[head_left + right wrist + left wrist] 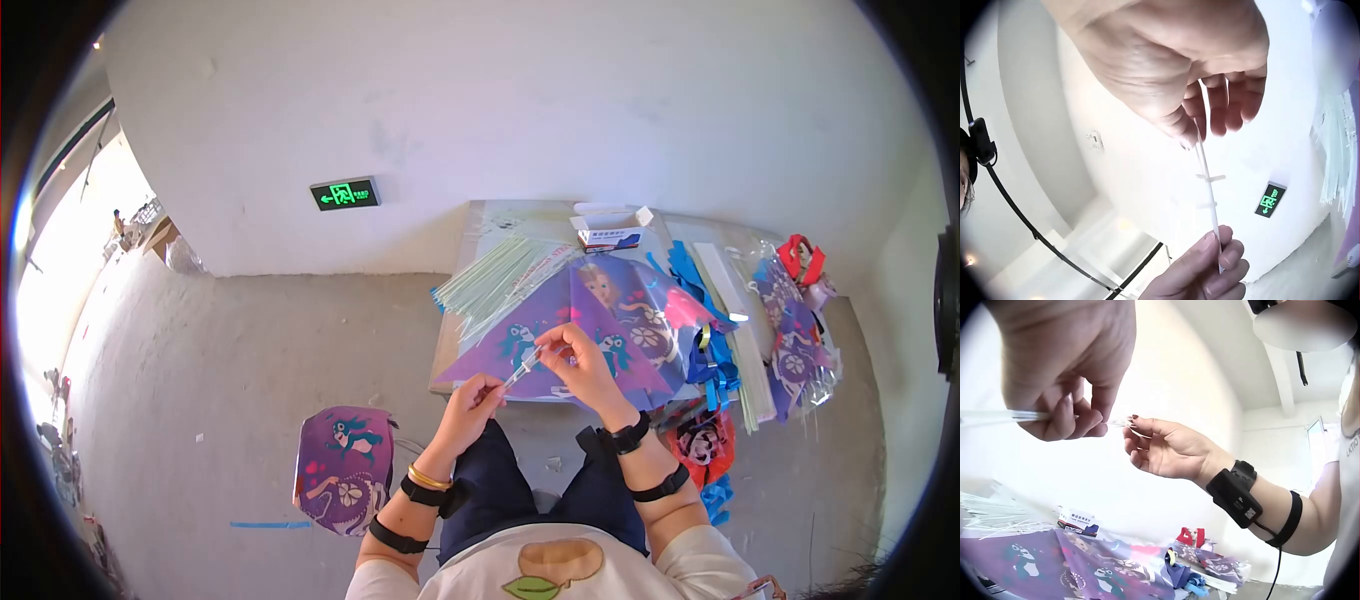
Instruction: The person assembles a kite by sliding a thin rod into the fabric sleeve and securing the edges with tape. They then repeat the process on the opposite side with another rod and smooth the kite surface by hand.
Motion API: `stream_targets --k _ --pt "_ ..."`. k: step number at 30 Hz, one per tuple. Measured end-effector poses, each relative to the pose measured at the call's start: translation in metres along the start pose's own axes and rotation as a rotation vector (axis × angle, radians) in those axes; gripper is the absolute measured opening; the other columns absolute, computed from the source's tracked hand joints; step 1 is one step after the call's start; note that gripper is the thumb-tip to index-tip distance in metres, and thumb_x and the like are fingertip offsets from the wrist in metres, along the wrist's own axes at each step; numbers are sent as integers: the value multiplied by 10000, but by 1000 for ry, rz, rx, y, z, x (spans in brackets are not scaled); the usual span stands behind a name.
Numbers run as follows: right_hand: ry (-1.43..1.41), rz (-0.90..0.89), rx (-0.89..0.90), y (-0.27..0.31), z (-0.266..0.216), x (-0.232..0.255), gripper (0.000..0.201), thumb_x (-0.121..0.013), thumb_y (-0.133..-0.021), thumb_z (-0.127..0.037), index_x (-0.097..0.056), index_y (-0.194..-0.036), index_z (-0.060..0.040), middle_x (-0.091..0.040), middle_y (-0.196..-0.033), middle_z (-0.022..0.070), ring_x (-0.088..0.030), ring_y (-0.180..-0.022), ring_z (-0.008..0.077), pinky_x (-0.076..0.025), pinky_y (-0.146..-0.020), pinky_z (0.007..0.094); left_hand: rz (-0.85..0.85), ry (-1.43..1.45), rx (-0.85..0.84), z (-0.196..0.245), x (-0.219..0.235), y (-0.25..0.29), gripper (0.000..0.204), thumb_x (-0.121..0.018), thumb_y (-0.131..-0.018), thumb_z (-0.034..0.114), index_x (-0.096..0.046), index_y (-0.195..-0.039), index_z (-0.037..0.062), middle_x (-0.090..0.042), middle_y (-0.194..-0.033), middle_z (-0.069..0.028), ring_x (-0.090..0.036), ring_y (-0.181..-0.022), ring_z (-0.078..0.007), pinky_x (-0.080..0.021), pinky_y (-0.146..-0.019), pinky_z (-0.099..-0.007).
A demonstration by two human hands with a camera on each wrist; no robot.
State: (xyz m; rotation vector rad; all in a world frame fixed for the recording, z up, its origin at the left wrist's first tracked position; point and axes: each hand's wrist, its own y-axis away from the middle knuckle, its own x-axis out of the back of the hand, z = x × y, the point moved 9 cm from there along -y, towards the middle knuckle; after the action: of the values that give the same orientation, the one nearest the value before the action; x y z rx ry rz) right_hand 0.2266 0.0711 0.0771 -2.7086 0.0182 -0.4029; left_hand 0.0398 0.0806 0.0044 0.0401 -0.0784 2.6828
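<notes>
Over the near edge of the table, my left hand (473,408) grips a thin white rod (1211,194) with small cross pieces along it. My right hand (580,370) pinches the other end between thumb and forefinger, its remaining fingers loosely bent. Seen from the left wrist, a pale length of rod (1004,416) also sticks out behind the left fist, and the tip between the hands is partly hidden by the fingers. Below both hands a purple printed kite sheet (560,310) with cartoon figures spreads over the table.
A bundle of pale thin rods (505,275) lies at the table's left. Behind the sheet stands an open small box (610,240). Blue ribbons (715,365), white strips and more printed sheets (795,350) lie to the right. Another purple printed piece (345,470) is beside my left leg.
</notes>
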Motion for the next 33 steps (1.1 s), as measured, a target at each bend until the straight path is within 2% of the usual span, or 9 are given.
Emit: stream_targets --k 2,5,12,18,20,24,26,29,33 --pt "-35 48 -54 -8 5 10 104 -648 -938 -124 -664 -1010 -51 -696 -954 32 -624 -845 110 -481 -750 252 0 -53 -53 6 0 -9 131 -597 -983 142 -616 -1015 16 -644 -807 -14 -529 -660 -47 -443 -598 -203" --pt "-137 46 -185 16 1 10 97 -649 -934 -110 -658 -976 -23 -697 -901 24 -628 -824 86 -482 -733 242 18 -37 -84 19 -9 17 125 -597 -982 136 -611 -999 13 -646 -803 -17 -529 -647 -48 -441 -587 -203" --pt "-209 46 -185 28 5 12 122 -659 -929 -114 -649 -978 -3 -699 -909 33 -645 -848 79 -479 -720 227 63 -48 -107 29 -9 22 122 -591 -984 132 -603 -976 11 -651 -780 -24 -530 -619 -49 -439 -565 -206" --pt "-12 33 -39 28 -32 14 158 -702 -886 -143 -671 -1005 -43 -662 -921 16 -618 -846 103 -463 -726 258 79 -144 -142 35 -13 24 116 -605 -970 131 -599 -957 16 -646 -739 -13 -525 -601 -52 -430 -555 -218" --pt "10 -98 -19 28 -27 1 158 -692 -888 -113 -658 -1023 -38 -630 -940 10 -610 -844 88 -470 -729 246 73 -154 -159 40 -17 25 114 -613 -962 131 -599 -957 18 -647 -734 -10 -520 -593 -52 -425 -552 -224" --pt "0 -130 -72 28 -25 0 128 -681 -895 -104 -661 -1003 -38 -645 -924 9 -599 -819 77 -462 -726 231 70 -204 -175 46 -18 26 108 -616 -955 118 -598 -968 12 -658 -749 -29 -556 -613 -74 -445 -574 -239" --pt "-86 -82 -135 28 -20 5 105 -689 -893 -126 -681 -960 -45 -672 -890 11 -595 -782 84 -453 -693 245 74 -296 -223 56 -18 30 123 -616 -952 121 -598 -984 4 -668 -764 -51 -602 -648 -119 -477 -615 -273" --pt "-112 -18 -110 26 -16 18 87 -673 -905 -112 -674 -949 -37 -681 -875 7 -589 -753 69 -453 -682 230 42 -408 -213 38 -13 30 152 -610 -958 149 -606 -1008 6 -675 -780 -72 -640 -719 -159 -497 -683 -294" --pt "-114 22 -133 29 -7 32 64 -651 -923 -84 -663 -960 -33 -663 -897 -5 -582 -811 50 -461 -742 215 -39 -599 -136 9 -4 30 204 -575 -990 209 -616 -1025 12 -667 -808 -57 -627 -765 -148 -493 -714 -295"
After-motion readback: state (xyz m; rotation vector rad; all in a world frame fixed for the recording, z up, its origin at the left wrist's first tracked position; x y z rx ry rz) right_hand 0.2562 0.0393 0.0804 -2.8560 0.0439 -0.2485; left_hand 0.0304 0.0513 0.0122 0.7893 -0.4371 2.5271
